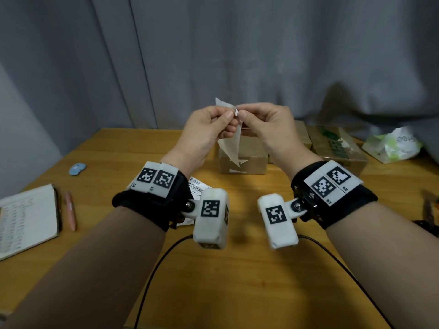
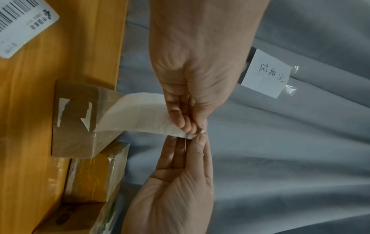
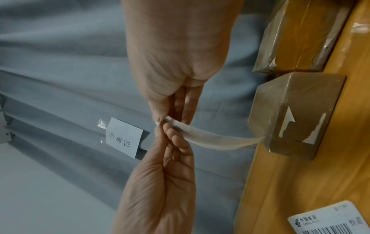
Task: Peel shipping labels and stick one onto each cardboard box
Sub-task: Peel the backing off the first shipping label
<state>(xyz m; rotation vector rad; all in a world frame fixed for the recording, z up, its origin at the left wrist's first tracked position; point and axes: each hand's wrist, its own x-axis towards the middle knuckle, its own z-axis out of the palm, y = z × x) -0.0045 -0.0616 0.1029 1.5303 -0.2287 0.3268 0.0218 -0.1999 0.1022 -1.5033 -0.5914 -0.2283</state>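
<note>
Wooden table (image 1: 237, 281), left hand (image 1: 204, 131) and right hand (image 1: 266, 124) pinching peeling label (image 1: 231, 141); barcoded China Post label (image 2: 24, 23) lying flat

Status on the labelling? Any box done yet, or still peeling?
Done: nothing visibly. The front cardboard box shows only torn white remnants, no whole label; the other boxes behind show none either. In hand: left hand and right hand pinch one label sheet at a corner, splitting it from its backing. Left: stick it down, then the printed label lying on the table.
</note>
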